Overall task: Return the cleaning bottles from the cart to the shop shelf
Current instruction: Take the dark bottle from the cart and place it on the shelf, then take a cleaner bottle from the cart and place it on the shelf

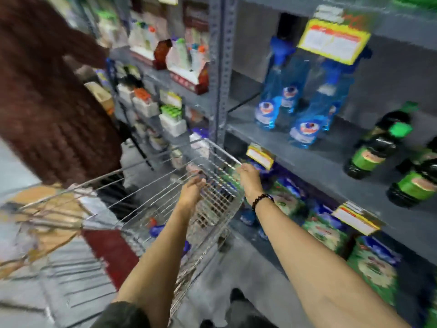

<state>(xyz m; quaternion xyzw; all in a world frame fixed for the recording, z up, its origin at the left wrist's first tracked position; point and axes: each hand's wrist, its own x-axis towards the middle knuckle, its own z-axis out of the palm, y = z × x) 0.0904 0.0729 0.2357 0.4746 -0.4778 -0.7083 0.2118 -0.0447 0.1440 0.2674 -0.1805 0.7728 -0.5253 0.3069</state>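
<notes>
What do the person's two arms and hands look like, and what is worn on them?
Both forearms are bare. The left arm has a dark sleeve pushed up near the elbow. The right wrist carries a bracelet of dark round beads. The left hand and right hand wear no gloves; the picture is too blurred to show rings.

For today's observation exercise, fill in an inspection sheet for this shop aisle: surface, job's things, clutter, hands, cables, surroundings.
Surface: grey metal shelf, partly bare.
Job's things: blue spray bottles upright on the shelf; dark green-labelled bottles to their right; wire cart, contents blurred.
Clutter: yellow price tags on shelf edges.
Hands: left hand and right hand at the cart rim; grip unclear.
Cables: nothing seen.
Surroundings: another person's brown sleeve at left; green packs on the lower shelf.
</notes>
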